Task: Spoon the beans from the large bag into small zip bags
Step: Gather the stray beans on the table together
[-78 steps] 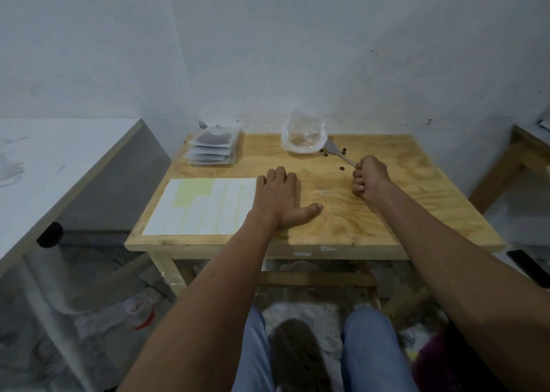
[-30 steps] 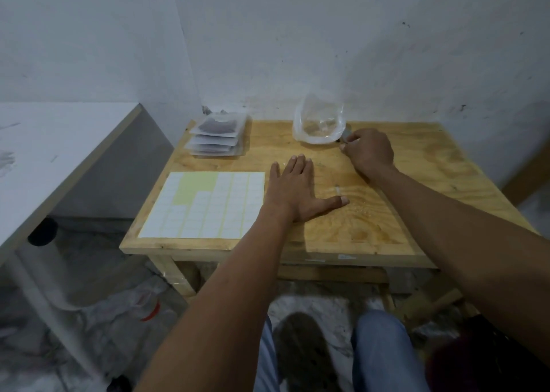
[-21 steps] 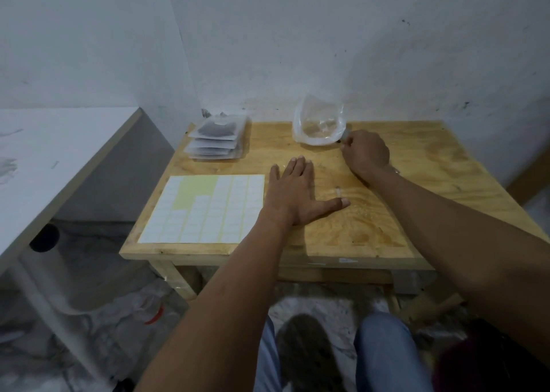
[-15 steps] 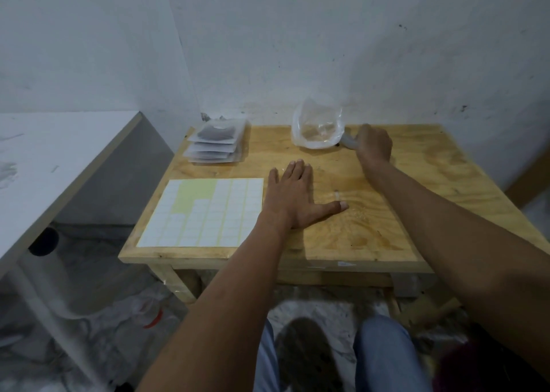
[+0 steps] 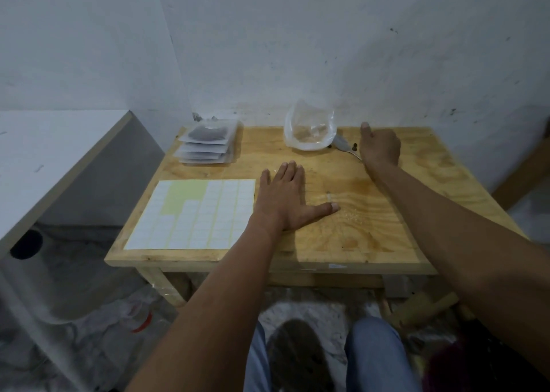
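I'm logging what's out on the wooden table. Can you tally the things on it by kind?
Large clear bag: 1
Stack of small zip bags: 1 (bags in it too close to count)
Spoon: 1
Label sheet: 1
Hands: 2, left hand, right hand
Total: 6

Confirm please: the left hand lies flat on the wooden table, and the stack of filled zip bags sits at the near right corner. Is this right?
Not quite. The head view shows the stack of filled zip bags at the far left corner, by the wall. The left hand does lie flat on the wooden table.
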